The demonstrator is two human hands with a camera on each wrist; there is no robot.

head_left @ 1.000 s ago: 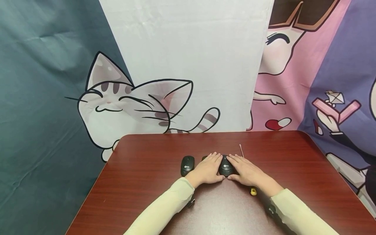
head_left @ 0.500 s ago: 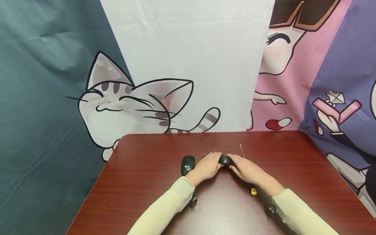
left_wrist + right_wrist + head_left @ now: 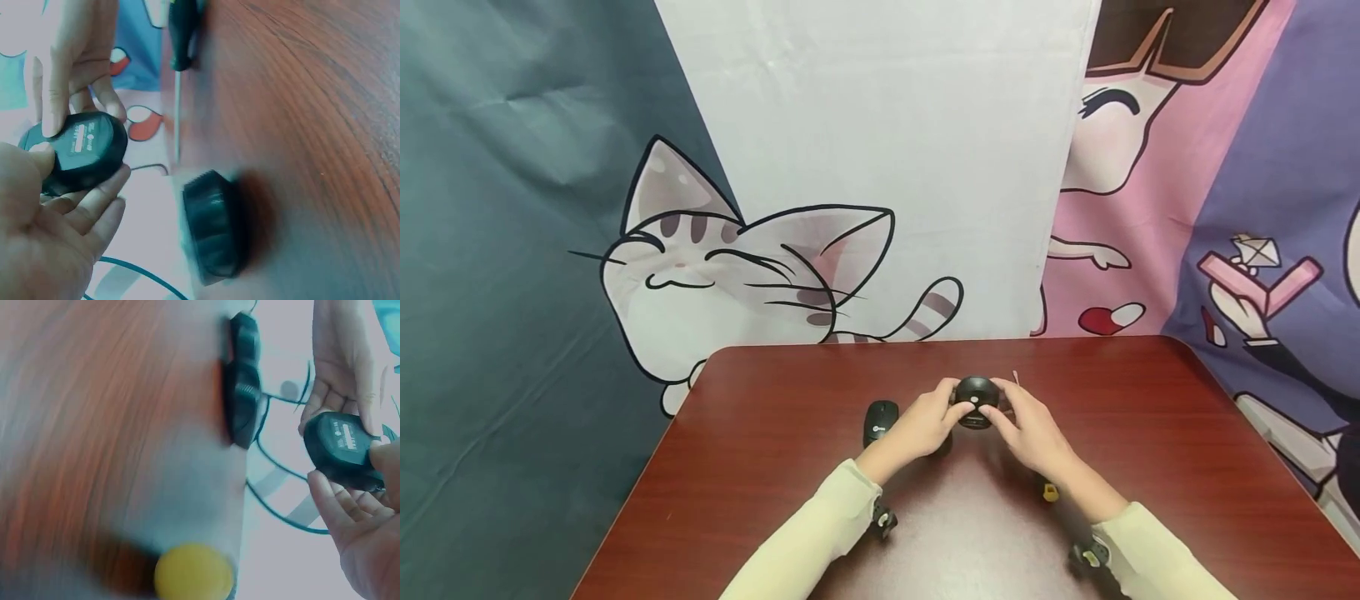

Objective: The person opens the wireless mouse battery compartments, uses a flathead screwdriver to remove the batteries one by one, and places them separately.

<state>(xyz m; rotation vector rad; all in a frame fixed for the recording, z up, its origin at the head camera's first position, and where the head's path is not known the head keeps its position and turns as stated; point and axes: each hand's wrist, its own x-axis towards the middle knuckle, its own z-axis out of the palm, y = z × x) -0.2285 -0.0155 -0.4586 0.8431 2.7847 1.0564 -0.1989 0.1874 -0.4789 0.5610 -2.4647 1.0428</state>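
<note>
A black computer mouse is held above the table between both hands, tilted up. My left hand pinches its left side, thumb over the face turned toward me. My right hand grips the opposite side in the same way. In the left wrist view, the held mouse shows its flat underside with a printed label, a thumb of each hand lying on it. The right wrist view shows that underside as well. A second black mouse lies left of the hands. Another is partly hidden by my left hand in the head view.
A screwdriver with a dark handle lies on the table by my right forearm. Its yellow handle end shows in the head view. The reddish-brown table meets a printed cartoon backdrop at its far edge.
Both hands have lifted the mouse off the table and tipped it up. Earlier it lay flat between them with its top showing; now the thumbs press its underside.
</note>
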